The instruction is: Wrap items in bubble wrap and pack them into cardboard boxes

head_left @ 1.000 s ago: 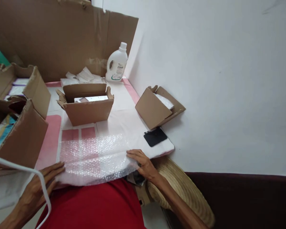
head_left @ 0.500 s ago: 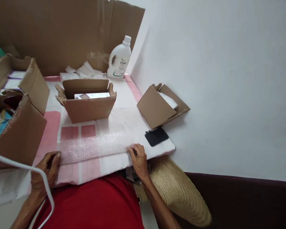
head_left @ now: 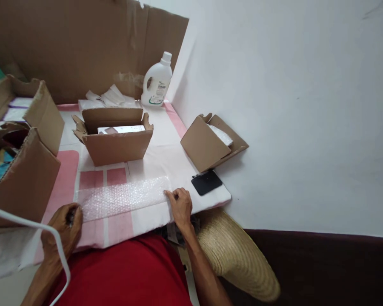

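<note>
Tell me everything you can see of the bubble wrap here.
The bubble wrap is a clear, shiny, plastic-looking strip covered in small bubbles. It lies stretched sideways near the front edge of the pink-and-white cloth, whose pink blocks show through. The left hand is at its left end, the right hand at its right; how firmly they grip is unclear.

Our left hand (head_left: 64,227) pinches the left end of the bubble wrap (head_left: 124,199), and our right hand (head_left: 180,204) touches its right end with the thumb. At the far side, we see a white plastic jug (head_left: 157,83) standing upright.
</note>
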`<act>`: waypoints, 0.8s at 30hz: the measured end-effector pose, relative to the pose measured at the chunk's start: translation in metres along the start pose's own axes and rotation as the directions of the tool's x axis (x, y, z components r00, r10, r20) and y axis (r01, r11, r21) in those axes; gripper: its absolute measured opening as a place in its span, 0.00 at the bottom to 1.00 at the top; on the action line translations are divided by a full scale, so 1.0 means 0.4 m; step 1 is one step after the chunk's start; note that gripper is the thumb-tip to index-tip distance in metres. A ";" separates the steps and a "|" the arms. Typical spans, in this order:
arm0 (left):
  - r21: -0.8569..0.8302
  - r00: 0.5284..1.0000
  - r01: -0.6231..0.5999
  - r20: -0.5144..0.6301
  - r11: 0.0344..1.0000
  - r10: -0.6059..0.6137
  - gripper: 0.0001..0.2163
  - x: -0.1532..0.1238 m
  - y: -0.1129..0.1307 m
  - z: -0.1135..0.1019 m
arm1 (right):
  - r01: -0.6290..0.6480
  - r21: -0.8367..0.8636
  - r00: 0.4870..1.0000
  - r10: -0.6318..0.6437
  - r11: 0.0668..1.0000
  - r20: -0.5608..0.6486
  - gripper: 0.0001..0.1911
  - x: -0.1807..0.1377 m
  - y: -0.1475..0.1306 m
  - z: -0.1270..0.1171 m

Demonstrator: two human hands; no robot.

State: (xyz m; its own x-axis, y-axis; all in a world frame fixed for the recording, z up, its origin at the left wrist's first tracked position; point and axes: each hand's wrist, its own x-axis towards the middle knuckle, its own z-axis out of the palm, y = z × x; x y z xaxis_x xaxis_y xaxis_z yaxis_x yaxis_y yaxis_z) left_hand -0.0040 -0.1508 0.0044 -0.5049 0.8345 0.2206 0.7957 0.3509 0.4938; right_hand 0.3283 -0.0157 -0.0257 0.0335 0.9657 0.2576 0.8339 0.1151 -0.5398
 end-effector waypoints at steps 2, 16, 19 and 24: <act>0.005 0.999 -0.041 -0.035 0.999 0.041 0.16 -0.001 -0.007 0.006 | -0.009 -0.019 1.000 0.009 1.000 -0.001 0.24 0.005 -0.002 0.003; 0.049 0.792 -0.610 0.079 0.791 0.606 0.22 -0.046 0.054 0.079 | -0.004 -0.039 1.000 0.003 0.999 -0.022 0.28 0.017 -0.008 0.004; 0.103 0.764 -0.643 0.156 0.759 0.626 0.25 -0.078 0.045 0.101 | -0.007 -0.031 1.000 0.006 1.000 -0.017 0.28 0.015 0.000 0.006; 0.133 0.767 -0.639 0.180 0.758 0.616 0.27 -0.092 0.031 0.101 | -0.006 -0.002 0.996 0.006 1.000 -0.089 0.21 0.015 0.000 -0.001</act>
State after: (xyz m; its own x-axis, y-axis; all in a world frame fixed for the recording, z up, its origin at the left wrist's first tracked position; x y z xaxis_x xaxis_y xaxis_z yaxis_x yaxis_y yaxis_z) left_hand 0.0381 -0.1600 -0.0315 0.1628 0.9328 0.3215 0.9700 -0.2110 0.1210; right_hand 0.3287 -0.0100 -0.0238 0.0868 0.9419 0.3246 0.8346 0.1091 -0.5399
